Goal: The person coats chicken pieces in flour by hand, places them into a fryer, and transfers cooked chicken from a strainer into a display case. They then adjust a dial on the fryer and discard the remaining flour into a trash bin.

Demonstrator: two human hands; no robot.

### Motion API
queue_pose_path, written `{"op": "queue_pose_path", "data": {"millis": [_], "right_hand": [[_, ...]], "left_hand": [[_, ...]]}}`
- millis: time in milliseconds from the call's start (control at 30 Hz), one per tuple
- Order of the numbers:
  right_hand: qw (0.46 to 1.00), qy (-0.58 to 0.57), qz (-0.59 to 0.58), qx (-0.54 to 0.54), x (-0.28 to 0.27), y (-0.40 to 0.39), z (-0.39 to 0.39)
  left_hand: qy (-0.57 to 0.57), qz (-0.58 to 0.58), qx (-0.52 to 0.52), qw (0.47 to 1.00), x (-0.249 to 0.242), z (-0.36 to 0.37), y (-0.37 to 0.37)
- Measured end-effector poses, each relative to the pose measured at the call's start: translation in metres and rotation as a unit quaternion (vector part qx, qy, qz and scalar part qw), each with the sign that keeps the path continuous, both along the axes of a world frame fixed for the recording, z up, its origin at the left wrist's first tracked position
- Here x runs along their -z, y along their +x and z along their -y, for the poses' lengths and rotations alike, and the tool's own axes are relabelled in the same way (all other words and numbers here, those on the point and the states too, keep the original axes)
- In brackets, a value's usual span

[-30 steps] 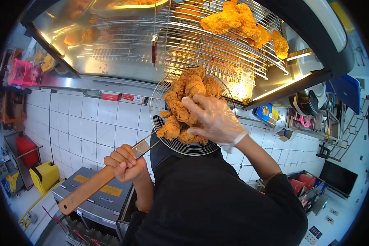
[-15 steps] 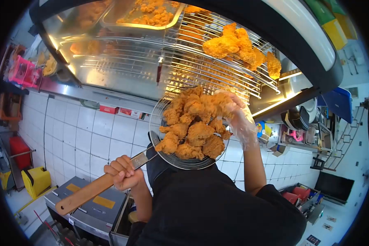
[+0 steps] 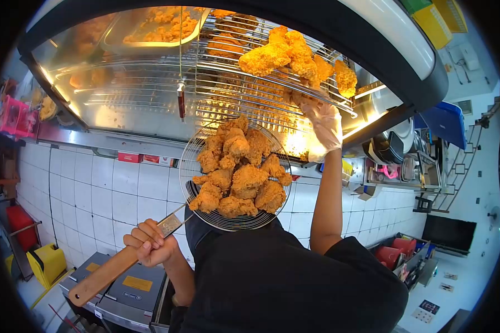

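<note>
My left hand (image 3: 150, 242) is closed around the wooden handle (image 3: 104, 275) of a round wire skimmer. Several pieces of brown fried chicken (image 3: 249, 180) are heaped in its wire basket (image 3: 190, 166), held in front of my body. In a clear plastic glove, my right hand (image 3: 318, 117) reaches into the lit display warmer, just under the front of the upper wire rack (image 3: 236, 66). Its fingers are closed round a piece of fried chicken, partly hidden by the rack wires. Golden fried chicken pieces (image 3: 294, 54) lie on that rack above the hand.
A metal tray (image 3: 110, 40) of smaller fried pieces stands at the warmer's upper left. The warmer's dark frame (image 3: 366, 53) arches over my right hand. A red-handled tool (image 3: 181, 102) hangs in front of the racks. A grey appliance (image 3: 130, 286) stands at lower left.
My right hand has moved from the skimmer basket up into the warmer, taking a chicken piece off the heap. My left hand keeps its grip, and the skimmer appears slightly further left.
</note>
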State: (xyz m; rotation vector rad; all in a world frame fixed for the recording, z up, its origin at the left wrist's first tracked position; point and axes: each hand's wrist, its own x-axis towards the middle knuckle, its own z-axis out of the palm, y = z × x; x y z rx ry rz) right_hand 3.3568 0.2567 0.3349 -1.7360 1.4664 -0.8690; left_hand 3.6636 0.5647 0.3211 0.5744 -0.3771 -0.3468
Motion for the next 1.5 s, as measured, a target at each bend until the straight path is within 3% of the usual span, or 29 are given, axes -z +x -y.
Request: {"op": "queue_pose_path", "data": {"millis": [100,233,300,333,367,433,467,533,567,633,700,733,767,867,933,967,1000,1067,1167,1233,1267,1300,1367,1433,1467,1500], "right_hand": [[1.0,-0.008,-0.002,-0.021,0.033,-0.022,0.016],[0.995,-0.074,0.062,-0.036,0.027,-0.012,0.016],[0.997,0.02,-0.062,0.041,-0.02,0.023,-0.001],[0.984,-0.022,-0.172,0.029,0.002,0.014,0.013],[0.997,-0.025,-0.069,-0.037,0.027,0.011,0.022],[0.946,0.02,-0.324,-0.013,0.023,0.017,0.034],[0.945,0.024,-0.325,-0.012,0.022,0.015,0.036],[0.928,-0.044,-0.367,-0.034,0.022,0.01,0.038],[0.958,-0.016,-0.286,-0.015,0.024,0.004,0.029],[0.874,-0.18,-0.451,0.008,0.031,-0.014,0.025],[0.904,-0.135,-0.404,0.024,0.042,-0.03,0.018],[0.941,0.045,-0.315,0.118,0.007,-0.002,-0.004],[0.932,-0.118,-0.338,0.058,0.023,-0.017,-0.002],[0.941,-0.005,-0.324,0.102,-0.017,0.02,-0.037],[0.891,-0.276,-0.358,0.034,-0.019,0.034,-0.052],[0.944,-0.217,-0.243,-0.053,-0.019,0.044,-0.059],[0.939,-0.174,-0.235,-0.179,-0.024,0.057,-0.063],[0.929,-0.107,-0.227,-0.272,-0.025,0.084,-0.08],[0.891,-0.13,-0.281,-0.332,0.004,0.098,-0.074],[0.895,-0.091,-0.264,-0.347,0.009,0.1,-0.063],[0.93,0.006,-0.061,-0.361,0.02,0.095,-0.057],[0.917,0.105,0.142,-0.358,0.027,0.088,-0.051],[0.929,0.106,0.131,-0.328,0.024,0.079,-0.051],[0.942,0.169,0.177,-0.231,0.019,0.071,-0.052],[0.922,0.208,0.249,-0.213,0.016,0.068,-0.055],[0.922,0.209,0.245,-0.213,0.011,0.065,-0.058]], "left_hand": [[-0.001,-0.009,-0.001,1.0,0.001,0.001,0.001],[-0.007,-0.005,0.008,1.0,-0.001,0.001,-0.001],[-0.005,-0.006,0.01,1.0,-0.001,0.002,0.0],[-0.007,-0.002,0.013,1.0,0.0,0.001,0.0],[-0.01,0.001,0.017,1.0,0.001,0.002,0.001],[-0.007,-0.003,0.016,1.0,0.0,0.002,0.001],[-0.005,-0.005,0.011,1.0,0.0,0.002,0.0],[-0.001,-0.008,0.01,1.0,0.0,0.003,0.0],[0.0,-0.01,0.005,1.0,0.0,0.002,0.0],[0.006,-0.01,0.004,1.0,-0.001,0.002,0.0],[0.012,-0.011,-0.001,1.0,-0.003,0.003,0.0],[0.018,-0.016,-0.006,1.0,-0.005,0.005,0.0],[0.024,-0.02,-0.01,0.999,-0.006,0.006,0.0],[0.024,-0.004,0.0,1.0,-0.007,0.006,0.0],[0.027,0.003,0.002,1.0,-0.008,0.006,0.0],[0.028,0.008,0.01,1.0,-0.009,0.006,0.0],[0.029,0.013,0.019,0.999,-0.009,0.006,0.001],[0.035,0.017,0.023,0.999,-0.009,0.005,0.001],[0.042,0.026,0.027,0.998,-0.009,0.005,0.001],[0.041,0.033,0.024,0.998,-0.009,0.005,0.002],[0.042,0.026,0.024,0.998,-0.009,0.005,0.002],[0.043,0.018,0.023,0.999,-0.009,0.004,0.002],[0.043,0.008,0.015,0.999,-0.007,0.004,0.002],[0.047,-0.005,0.01,0.999,-0.005,0.004,0.002],[0.036,-0.002,0.015,0.999,-0.005,0.004,0.003],[0.025,0.003,0.02,0.999,-0.004,0.005,0.004]]}}
